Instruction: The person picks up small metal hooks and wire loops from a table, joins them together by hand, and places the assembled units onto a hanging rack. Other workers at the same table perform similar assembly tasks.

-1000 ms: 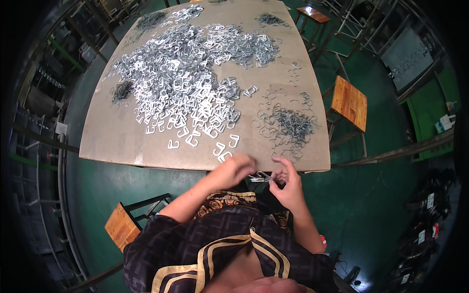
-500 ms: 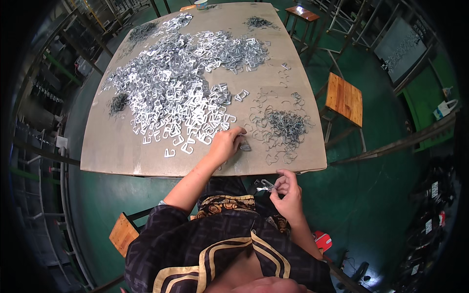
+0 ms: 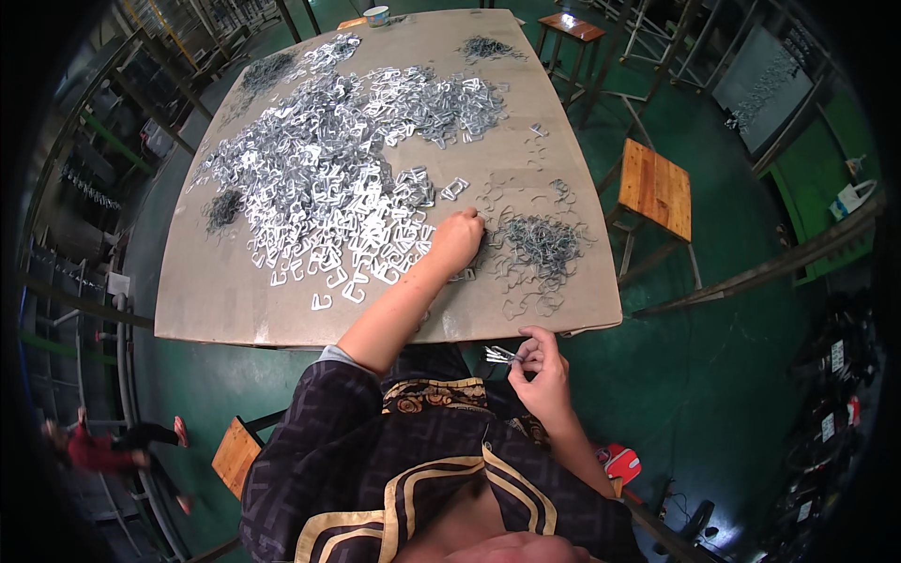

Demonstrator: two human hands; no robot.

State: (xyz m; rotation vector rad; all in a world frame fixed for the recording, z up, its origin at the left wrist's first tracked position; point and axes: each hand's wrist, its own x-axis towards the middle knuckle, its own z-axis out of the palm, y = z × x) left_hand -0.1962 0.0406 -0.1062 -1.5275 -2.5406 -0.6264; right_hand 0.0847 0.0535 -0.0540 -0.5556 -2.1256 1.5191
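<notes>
My left hand (image 3: pixel 460 238) is stretched over the table, its fingers curled together at the left edge of a tangle of thin bent wires (image 3: pixel 542 246). Whatever its fingertips hold, if anything, is hidden. Just off the table's front edge, my right hand (image 3: pixel 542 372) pinches a small bunch of shiny metal hooks (image 3: pixel 498 355) between thumb and fingers. Left of my left hand spreads a large heap of silvery open-sided metal hooks (image 3: pixel 324 169). One loose hook (image 3: pixel 455 188) lies apart from the heap, beyond my left hand.
The table (image 3: pixel 225 305) is covered in brown board. Smaller wire piles lie at its far right (image 3: pixel 488 47), far left (image 3: pixel 269 70) and left side (image 3: pixel 223 210). A bowl (image 3: pixel 377 16) stands at the far edge. Wooden stools (image 3: pixel 655 188) flank the table; a person (image 3: pixel 99 450) is at lower left.
My left hand has moved away from me and slightly right, to the wires' edge. My right hand has shifted slightly left, keeping its hooks. A person has come into view at lower left.
</notes>
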